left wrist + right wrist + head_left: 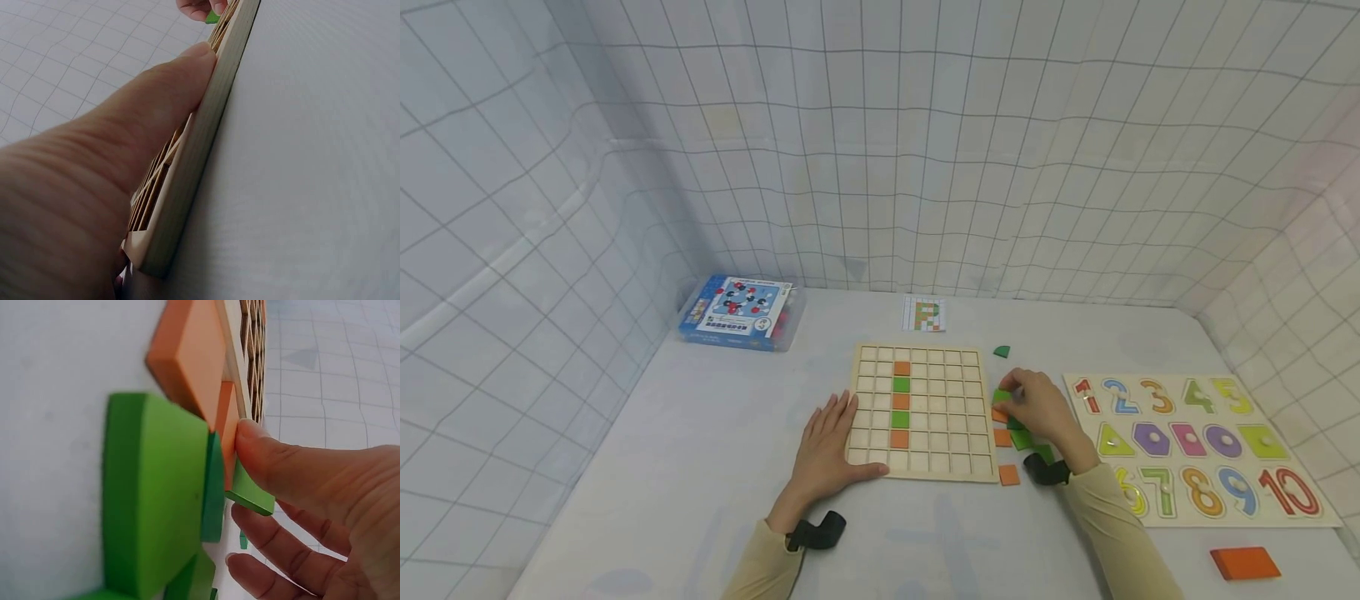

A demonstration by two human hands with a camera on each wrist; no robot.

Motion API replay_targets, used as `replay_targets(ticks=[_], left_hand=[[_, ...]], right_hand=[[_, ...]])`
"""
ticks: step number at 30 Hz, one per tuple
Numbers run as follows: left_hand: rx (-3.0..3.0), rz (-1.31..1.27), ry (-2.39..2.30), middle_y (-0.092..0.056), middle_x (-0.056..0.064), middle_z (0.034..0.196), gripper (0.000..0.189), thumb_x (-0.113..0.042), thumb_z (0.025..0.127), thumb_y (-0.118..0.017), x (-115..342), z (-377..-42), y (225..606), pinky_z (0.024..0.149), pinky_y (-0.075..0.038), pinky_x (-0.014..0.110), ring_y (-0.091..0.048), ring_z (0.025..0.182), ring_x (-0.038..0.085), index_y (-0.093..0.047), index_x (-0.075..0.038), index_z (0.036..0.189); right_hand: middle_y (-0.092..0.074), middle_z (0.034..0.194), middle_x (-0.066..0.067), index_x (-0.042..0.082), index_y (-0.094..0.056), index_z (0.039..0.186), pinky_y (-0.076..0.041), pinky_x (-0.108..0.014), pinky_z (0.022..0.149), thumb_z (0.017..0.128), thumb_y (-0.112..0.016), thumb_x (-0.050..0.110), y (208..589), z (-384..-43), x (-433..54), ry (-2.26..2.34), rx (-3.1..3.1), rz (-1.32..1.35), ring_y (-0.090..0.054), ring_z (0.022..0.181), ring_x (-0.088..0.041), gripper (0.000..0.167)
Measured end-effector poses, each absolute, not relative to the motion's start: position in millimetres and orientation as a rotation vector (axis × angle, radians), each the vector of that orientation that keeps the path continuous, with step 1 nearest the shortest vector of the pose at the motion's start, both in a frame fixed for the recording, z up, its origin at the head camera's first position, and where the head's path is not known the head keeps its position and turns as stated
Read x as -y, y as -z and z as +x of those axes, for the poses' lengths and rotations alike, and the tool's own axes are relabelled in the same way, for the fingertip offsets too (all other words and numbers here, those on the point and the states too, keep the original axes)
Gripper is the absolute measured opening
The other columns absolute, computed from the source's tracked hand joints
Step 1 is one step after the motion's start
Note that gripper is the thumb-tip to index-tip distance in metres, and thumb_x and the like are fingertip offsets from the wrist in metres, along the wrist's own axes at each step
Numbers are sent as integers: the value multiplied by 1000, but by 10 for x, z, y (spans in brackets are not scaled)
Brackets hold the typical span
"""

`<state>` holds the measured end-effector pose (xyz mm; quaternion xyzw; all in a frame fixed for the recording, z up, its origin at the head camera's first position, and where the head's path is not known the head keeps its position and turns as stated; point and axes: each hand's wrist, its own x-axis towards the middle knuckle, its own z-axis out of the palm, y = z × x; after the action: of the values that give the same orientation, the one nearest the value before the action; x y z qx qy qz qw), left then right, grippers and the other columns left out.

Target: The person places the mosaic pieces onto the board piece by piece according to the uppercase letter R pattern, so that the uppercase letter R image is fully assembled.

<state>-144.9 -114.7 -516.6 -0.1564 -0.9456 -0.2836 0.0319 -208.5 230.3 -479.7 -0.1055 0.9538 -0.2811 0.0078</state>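
Note:
My left hand [827, 454] rests with straight, spread fingers along the left side of a wooden grid board [925, 478], its thumb on the near edge. In one column of the board, orange [900, 401] and green [900, 419] square tiles alternate. To the right of the board, my right hand [1037, 408] pinches a green tile [253, 490] between thumb and fingers. Around that hand lie loose pieces: orange tiles [1009, 475], green tiles [1021, 439] and a dark green piece [213, 487].
A dark green quarter-round piece [1002, 352] lies beyond the right hand. Behind the board is a small pattern card [924, 314]. A blue boxed set [737, 312] stands at the back left. On the right are a number-and-shape puzzle board [1172, 508] and an orange block [1245, 563].

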Motion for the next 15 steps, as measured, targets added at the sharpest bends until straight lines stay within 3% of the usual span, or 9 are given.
replay_targets(ticks=[6, 15], left_hand=[[2922, -475, 876, -23, 16, 153, 112, -60, 66, -75, 1148, -1446, 5160, 112, -8, 49, -11, 142, 31, -28, 0, 148], [2919, -478, 874, -22, 15, 154, 112, -61, 67, -74, 1153, -1450, 5174, 112, -8, 49, -11, 142, 30, -27, -1, 148]], right_hand=[[-60, 84, -1, 9, -61, 94, -41, -32, 55, 83, -75, 17, 4812, -2075, -2297, 885, -2988, -300, -49, 66, -16, 20], [-56, 75, 1, 12, -58, 90, -38, -30, 50, 85, -73, 20, 4805, -2021, -2276, 821, -3012, -283, -47, 58, -15, 18]])
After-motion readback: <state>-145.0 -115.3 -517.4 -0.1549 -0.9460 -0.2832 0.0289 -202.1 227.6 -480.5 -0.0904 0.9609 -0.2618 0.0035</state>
